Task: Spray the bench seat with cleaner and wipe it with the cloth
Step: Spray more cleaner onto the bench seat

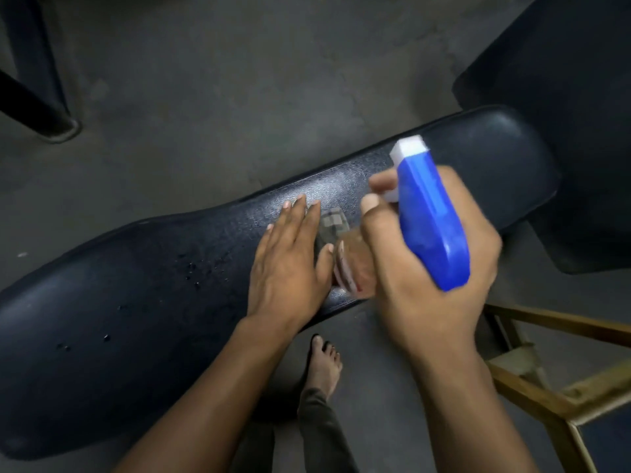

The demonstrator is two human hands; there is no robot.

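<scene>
Head view. Bench seat (136,285), black padded vinyl, runs diagonally lower-L to upper-R across the frame; it serves as the counter here. Droplets sit on its middle and L part, so cleaner appears already applied there.

L hand (290,254): fingers straight, palm flat, pressing the cloth (333,221) onto the seat. Cloth is mostly hidden under the palm; only a blurred checked corner shows beside the fingers. Flat-palm hold likely spreads pressure for wiping.

R hand (426,261): grip is closed round the spray bottle (428,213), blue head w/ white nozzle, clear body below. Forefinger lies on the trigger; nozzle points toward the far R part of the seat, probably to wet the section not yet done.

Labels: a reddish mark on the bottle body, too blurred to read. No other writing legible.

Other: bare foot (324,363) on the floor by the near edge; wooden frame (546,387) at R.
</scene>
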